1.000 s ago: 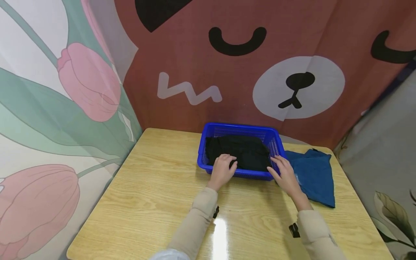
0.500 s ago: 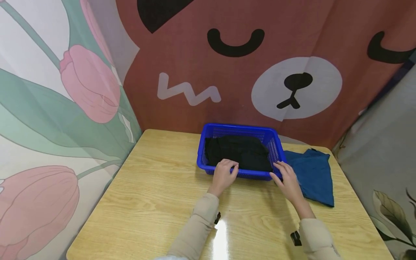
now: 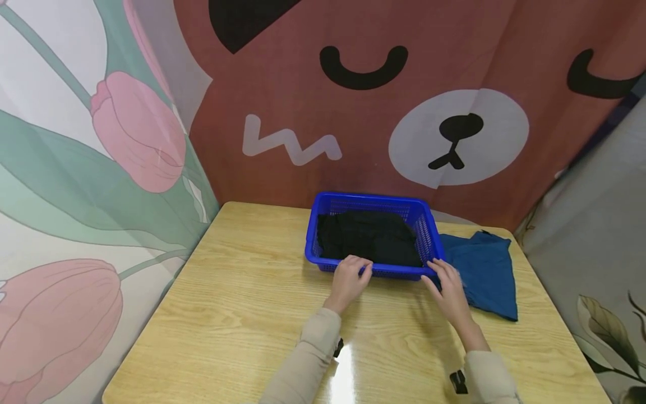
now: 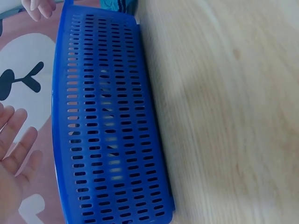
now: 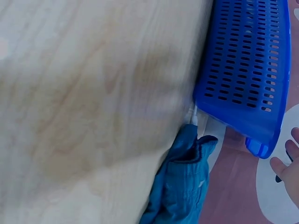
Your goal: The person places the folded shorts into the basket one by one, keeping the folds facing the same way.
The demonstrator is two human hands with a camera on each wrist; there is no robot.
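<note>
A blue plastic basket [image 3: 314,230] with slotted walls stands near the table's back edge, holding a folded black cloth [image 3: 370,235]. My left hand [image 3: 349,283] is over its front rim, fingers spread and relaxed, gripping nothing. In the left wrist view, that hand [image 4: 14,172] appears apart from the basket wall [image 4: 107,121]. Close to the basket's front right corner is my right hand [image 3: 451,292], thumb and fingers apart with nothing between them. The right wrist view also shows loose, spread fingers [image 5: 293,148] beside the basket [image 5: 247,70].
A blue folded garment [image 3: 487,278] lies on the wooden table [image 3: 242,303], right of the basket. Behind the table hangs a brown curtain [image 3: 282,185] with a bear print. A tulip-patterned curtain [image 3: 138,132] borders the left side.
Both hands have drawn back slightly toward the body, the left from above the black cloth to the front rim. Basket and garment have stayed in place.
</note>
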